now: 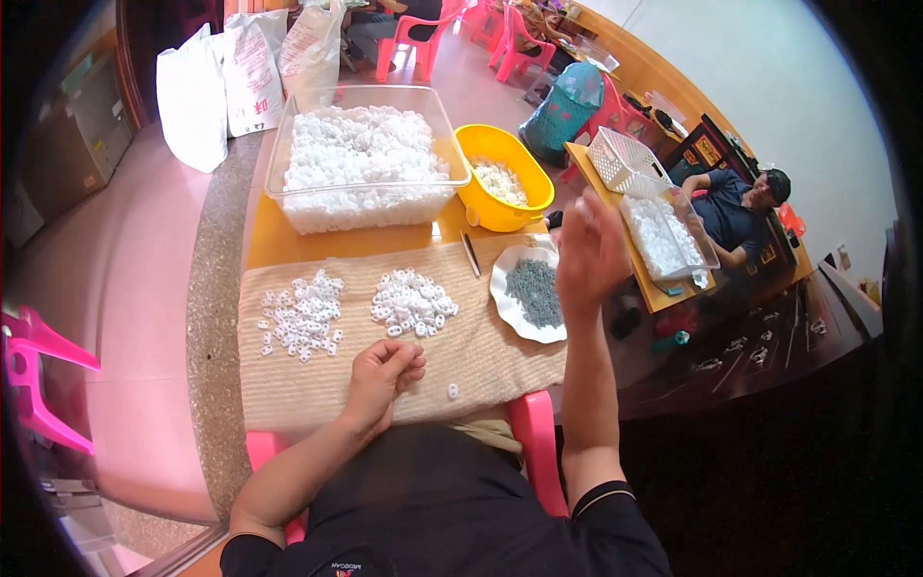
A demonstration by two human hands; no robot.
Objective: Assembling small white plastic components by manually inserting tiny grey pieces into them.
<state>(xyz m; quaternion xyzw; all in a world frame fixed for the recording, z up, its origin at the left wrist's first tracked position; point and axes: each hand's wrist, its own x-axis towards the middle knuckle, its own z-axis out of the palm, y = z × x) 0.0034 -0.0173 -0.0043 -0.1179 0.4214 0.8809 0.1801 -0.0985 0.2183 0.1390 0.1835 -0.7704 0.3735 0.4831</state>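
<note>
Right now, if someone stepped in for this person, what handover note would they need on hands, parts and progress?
Left hand: curled loosely on the beige mat, fingers closed; whether it holds a piece cannot be told.
Right hand: raised, blurred, open, beside the white plate of small grey parts.
On the mat: two heaps of small white pieces, left heap and middle heap, plus one loose piece.
Stock: clear bin full of white pieces, yellow tub partly filled.
Done versus left: cannot be told apart by sight.

bright even daylight | soft shadows | raised right hand motion-blurred | dark fisheye rim
</note>
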